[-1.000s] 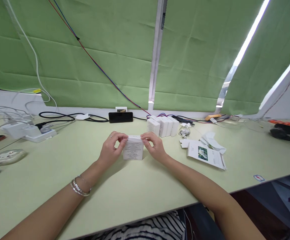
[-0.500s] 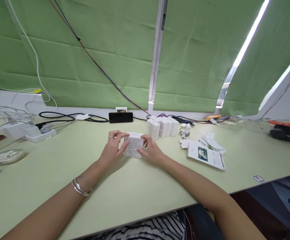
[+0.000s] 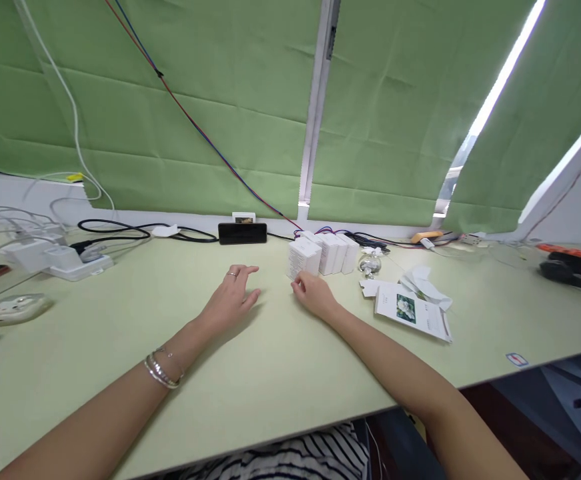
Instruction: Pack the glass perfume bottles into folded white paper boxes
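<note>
My left hand [image 3: 233, 297] hovers low over the table with its fingers apart and nothing in it. A ring and silver bracelets are on that arm. My right hand [image 3: 315, 295] is closed, its fingers curled against the lower front of a small white box [image 3: 304, 255] with fine print on its side. The hand covers the lower edge of this box, so the exact grip is partly hidden. Right behind and beside it, several similar white boxes [image 3: 339, 257] stand upright in a row.
A black phone [image 3: 243, 233] leans at the back. Right of the boxes lie a shiny round object [image 3: 369, 264] and an opened flower-printed carton [image 3: 413, 310]. Power strips [image 3: 77, 265] and cables occupy the left, near a pale case [image 3: 16, 309]. The table's edge [image 3: 280, 443] runs close to me.
The white box has gone from between both hands to the front of the row, with my right hand beside it. My left hand has let go and opened.
</note>
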Demonstrator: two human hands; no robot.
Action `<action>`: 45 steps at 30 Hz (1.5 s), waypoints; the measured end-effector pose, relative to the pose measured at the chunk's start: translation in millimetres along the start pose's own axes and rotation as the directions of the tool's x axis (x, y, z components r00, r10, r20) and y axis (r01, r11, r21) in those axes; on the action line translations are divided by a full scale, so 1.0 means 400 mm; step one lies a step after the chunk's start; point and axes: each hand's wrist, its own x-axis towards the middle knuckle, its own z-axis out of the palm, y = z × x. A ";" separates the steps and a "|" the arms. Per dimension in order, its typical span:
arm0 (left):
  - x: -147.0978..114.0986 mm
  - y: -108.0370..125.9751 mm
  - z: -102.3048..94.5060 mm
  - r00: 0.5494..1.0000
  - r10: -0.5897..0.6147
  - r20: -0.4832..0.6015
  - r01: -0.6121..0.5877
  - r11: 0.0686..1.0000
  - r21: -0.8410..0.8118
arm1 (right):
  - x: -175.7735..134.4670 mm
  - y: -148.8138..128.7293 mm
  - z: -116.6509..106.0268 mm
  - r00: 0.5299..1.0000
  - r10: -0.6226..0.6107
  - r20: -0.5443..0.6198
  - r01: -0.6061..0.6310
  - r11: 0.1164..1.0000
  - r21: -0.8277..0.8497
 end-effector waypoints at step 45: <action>-0.023 -0.019 0.023 0.945 0.042 0.323 -0.044 0.999 -0.002 | -0.336 0.232 -0.469 0.643 0.714 0.277 -0.389 0.616 -0.685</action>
